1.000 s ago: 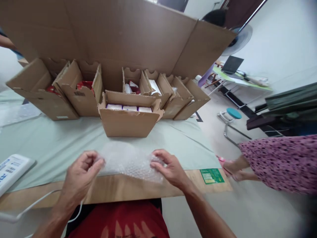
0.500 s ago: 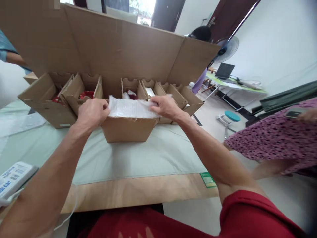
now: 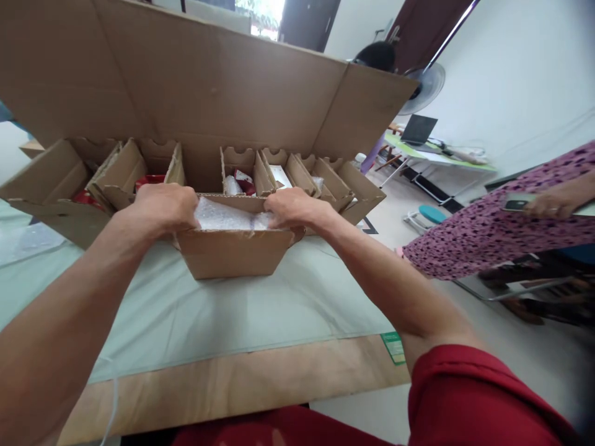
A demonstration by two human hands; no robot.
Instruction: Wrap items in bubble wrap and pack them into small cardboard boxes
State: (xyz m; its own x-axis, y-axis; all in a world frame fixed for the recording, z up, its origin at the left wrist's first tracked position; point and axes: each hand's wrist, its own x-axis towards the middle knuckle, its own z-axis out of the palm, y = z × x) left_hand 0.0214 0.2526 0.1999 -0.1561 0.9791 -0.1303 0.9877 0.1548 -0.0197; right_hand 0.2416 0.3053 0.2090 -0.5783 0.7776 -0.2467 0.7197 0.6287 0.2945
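A small open cardboard box [image 3: 235,254] stands on the table in front of me. A sheet of bubble wrap [image 3: 223,217] lies inside its top. My left hand [image 3: 160,209] is at the box's left rim, fingers curled down onto the wrap. At the right rim, my right hand [image 3: 290,207] presses the wrap with bent fingers. The fingertips of both hands are inside the box and partly hidden.
Behind the box stands a row of open cartons [image 3: 116,176] with red and white packets, backed by a tall cardboard sheet [image 3: 209,80]. The table carries a pale green cloth [image 3: 195,310]. A person in a purple patterned dress [image 3: 488,217] stands at the right holding a phone.
My hands lifted the bubble wrap from the table's near edge, carried it to the box, and have pushed it down into the box's top. The person at the right moved closer.
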